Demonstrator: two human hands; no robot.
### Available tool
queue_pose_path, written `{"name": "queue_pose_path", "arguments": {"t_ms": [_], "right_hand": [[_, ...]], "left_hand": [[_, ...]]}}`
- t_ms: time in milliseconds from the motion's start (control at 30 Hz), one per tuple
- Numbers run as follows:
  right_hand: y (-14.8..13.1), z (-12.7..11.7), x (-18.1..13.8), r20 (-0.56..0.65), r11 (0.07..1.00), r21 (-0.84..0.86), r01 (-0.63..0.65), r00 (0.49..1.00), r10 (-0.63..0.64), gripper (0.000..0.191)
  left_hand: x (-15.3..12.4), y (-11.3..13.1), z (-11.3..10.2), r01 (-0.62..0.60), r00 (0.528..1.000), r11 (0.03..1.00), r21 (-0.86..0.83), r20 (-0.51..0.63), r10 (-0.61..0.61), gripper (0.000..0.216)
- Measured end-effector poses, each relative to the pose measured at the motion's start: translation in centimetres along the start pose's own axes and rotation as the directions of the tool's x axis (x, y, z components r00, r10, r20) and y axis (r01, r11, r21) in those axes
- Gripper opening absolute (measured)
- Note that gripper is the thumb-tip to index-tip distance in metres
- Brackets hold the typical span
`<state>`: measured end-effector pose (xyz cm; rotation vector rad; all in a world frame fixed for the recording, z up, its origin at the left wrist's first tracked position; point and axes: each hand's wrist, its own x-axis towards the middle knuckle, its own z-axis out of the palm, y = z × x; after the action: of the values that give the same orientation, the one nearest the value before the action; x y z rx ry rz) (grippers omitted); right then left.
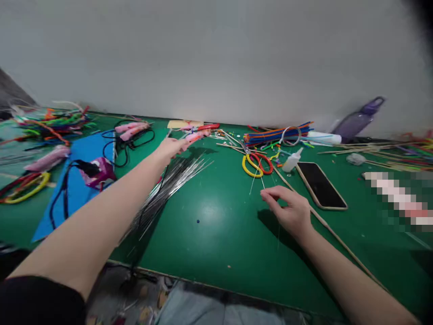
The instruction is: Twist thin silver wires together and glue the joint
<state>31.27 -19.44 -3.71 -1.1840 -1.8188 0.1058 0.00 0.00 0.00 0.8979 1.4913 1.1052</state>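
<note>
My left hand (171, 148) reaches to the back middle of the table, its fingers closed round what looks like a pink glue gun (196, 136). A dark cord hangs below that hand, over a bundle of thin metal wires (165, 185). On the right, my right hand (289, 207) pinches a thin wire (263, 181) between thumb and fingertips, raised over the green table (216, 243). Just beyond it lie scissors (252, 165) with yellow and red handles. A small white squeeze bottle (292, 160) and a phone (321, 185) are close by.
Pipe cleaners (277, 134) lie at the back, with a purple bottle (356, 119) to their right. At left are a blue board (89, 153), a purple wrapped bundle (98, 173), another pink glue gun (133, 130) and a colourful pile (56, 124). A long thin stick (338, 234) runs beneath my right forearm.
</note>
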Motion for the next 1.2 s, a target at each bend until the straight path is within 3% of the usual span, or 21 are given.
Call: {"name": "queue_pose_path", "arguments": {"t_ms": [233, 267, 433, 533, 667, 833, 967, 1100, 1200], "right_hand": [[-0.4, -0.2, -0.1, 0.02, 1.0, 0.023, 0.017, 1.0, -0.017, 0.008], [-0.4, -0.2, -0.1, 0.02, 0.999, 0.018, 0.03, 0.999, -0.031, 0.008], [-0.4, -0.3, 0.1, -0.003, 0.996, 0.003, 0.088, 0.996, -0.088, 0.007], [-0.3, -0.4, 0.1, 0.018, 0.995, 0.002, 0.103, 0.994, -0.103, 0.008], [-0.2, -0.4, -0.1, 0.029, 0.994, -0.019, 0.107, 0.994, -0.106, 0.01], [-0.4, -0.4, -0.2, 0.041, 0.999, -0.035, -0.003, 0.999, 0.004, 0.01], [-0.5, -0.4, -0.1, 0.044, 0.997, -0.046, -0.057, 0.997, 0.059, 0.01], [-0.4, -0.3, -0.1, 0.04, 0.995, -0.037, -0.096, 0.994, 0.097, 0.01], [-0.3, -0.3, -0.1, 0.049, 0.995, -0.026, -0.093, 0.994, 0.094, 0.01]], "left_hand": [[-4.3, -1.4, 0.4, 0.111, 0.985, 0.98, -0.165, 0.147, -0.087, 0.011], [-5.4, -1.5, 0.5, 0.166, 0.973, 0.946, -0.277, 0.203, -0.112, 0.009], [-11.1, -2.3, 0.6, 0.307, 0.92, 0.835, -0.457, 0.368, -0.136, 0.01], [-13.0, -3.3, 0.8, 0.356, 0.891, 0.769, -0.53, 0.44, -0.109, 0.01], [-13.4, -4.3, 0.9, 0.355, 0.908, 0.791, -0.499, 0.386, -0.164, 0.016], [-12.5, -4.8, 0.7, 0.387, 0.881, 0.812, -0.437, 0.434, -0.187, 0.012], [-12.2, -5.4, 1.0, 0.31, 0.895, 0.838, -0.449, 0.435, -0.098, 0.015], [-12.0, -6.1, 1.2, 0.252, 0.868, 0.859, -0.446, 0.496, 0.002, 0.028], [-11.8, -6.5, 1.2, 0.119, 0.892, 0.903, -0.413, 0.444, 0.086, 0.028]]}}
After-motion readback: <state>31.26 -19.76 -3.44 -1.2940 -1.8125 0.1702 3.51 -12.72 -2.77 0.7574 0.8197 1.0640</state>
